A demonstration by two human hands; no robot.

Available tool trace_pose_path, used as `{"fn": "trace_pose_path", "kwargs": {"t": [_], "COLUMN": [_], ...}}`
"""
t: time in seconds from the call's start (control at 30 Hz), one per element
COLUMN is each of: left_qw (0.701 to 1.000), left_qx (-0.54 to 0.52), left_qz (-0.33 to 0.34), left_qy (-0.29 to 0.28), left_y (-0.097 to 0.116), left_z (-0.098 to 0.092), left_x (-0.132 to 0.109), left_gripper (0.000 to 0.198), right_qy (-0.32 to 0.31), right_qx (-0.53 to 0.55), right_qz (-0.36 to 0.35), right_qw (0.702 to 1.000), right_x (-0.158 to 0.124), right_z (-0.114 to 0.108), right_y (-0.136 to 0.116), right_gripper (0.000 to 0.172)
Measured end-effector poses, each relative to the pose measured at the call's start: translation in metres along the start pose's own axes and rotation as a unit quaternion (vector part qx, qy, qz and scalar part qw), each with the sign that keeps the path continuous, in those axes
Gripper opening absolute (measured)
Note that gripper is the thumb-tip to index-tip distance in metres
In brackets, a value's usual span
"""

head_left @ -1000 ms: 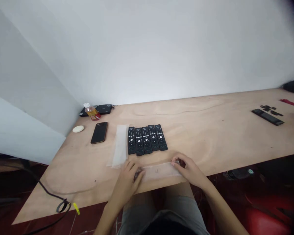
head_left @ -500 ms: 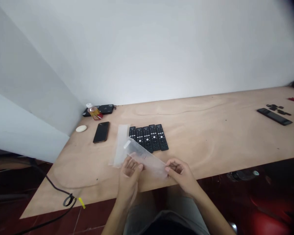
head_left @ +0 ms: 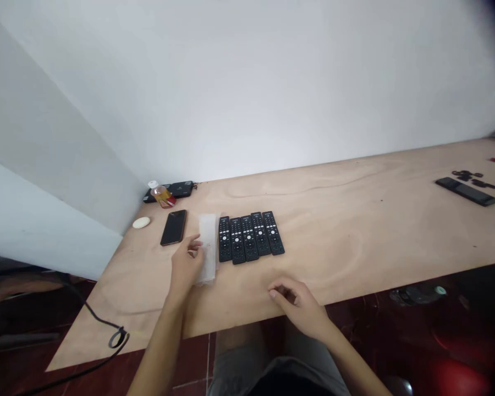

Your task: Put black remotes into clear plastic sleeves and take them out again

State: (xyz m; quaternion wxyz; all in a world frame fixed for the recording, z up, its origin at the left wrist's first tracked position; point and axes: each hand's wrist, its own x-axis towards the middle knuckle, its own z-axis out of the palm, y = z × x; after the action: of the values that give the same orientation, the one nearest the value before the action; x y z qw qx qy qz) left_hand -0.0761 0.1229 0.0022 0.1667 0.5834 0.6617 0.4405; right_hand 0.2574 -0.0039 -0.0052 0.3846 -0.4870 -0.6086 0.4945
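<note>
My left hand (head_left: 187,261) is at the left edge of a small stack of clear plastic sleeves (head_left: 208,242). Its fingers are loosely bent and apart, the tips over the sleeves; I cannot tell whether they touch. To the right of the stack, several black remote controls (head_left: 248,237) lie face up, side by side in a row. My right hand (head_left: 299,307) hovers by the table's front edge, below the remotes. Its fingers are curled, with thumb and forefinger close together and nothing visible between them.
A smartphone (head_left: 174,227), a round whitish disc (head_left: 141,222), a bottle (head_left: 163,196) and black boxes (head_left: 181,188) occupy the wooden table's left end. Far right lie a long dark device (head_left: 467,191) and small dark pieces (head_left: 478,181). A black cable (head_left: 93,313) hangs at the front left.
The sleeve stretched between both hands has left them, apparently onto the stack. My left hand has moved left and up to the stack. My right hand has let go and stayed near its place.
</note>
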Motion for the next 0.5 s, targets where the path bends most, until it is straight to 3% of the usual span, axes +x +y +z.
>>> {"fn": "trace_pose_path", "kwargs": {"t": [0.2,0.3,0.5], "left_qw": [0.997,0.992,0.970], "left_qx": [0.053,0.068,0.092], "left_qz": [0.053,0.109,0.215], "left_qy": [0.006,0.014,0.061], "left_y": [0.005,0.011,0.010], "left_z": [-0.009,-0.015,-0.018], "left_x": [0.002,-0.008,-0.050], "left_gripper": [0.038,0.033,0.017], "right_qy": [-0.006,0.001,-0.001], "right_qx": [-0.029,-0.040,-0.168], "right_qz": [-0.005,-0.019,-0.146], "right_qw": [1.000,0.999,0.975], "right_x": [-0.001,-0.001,0.022], "right_z": [-0.001,0.000,0.031], "right_y": [-0.001,-0.002,-0.022], "right_gripper": [0.023,0.020,0.018]}}
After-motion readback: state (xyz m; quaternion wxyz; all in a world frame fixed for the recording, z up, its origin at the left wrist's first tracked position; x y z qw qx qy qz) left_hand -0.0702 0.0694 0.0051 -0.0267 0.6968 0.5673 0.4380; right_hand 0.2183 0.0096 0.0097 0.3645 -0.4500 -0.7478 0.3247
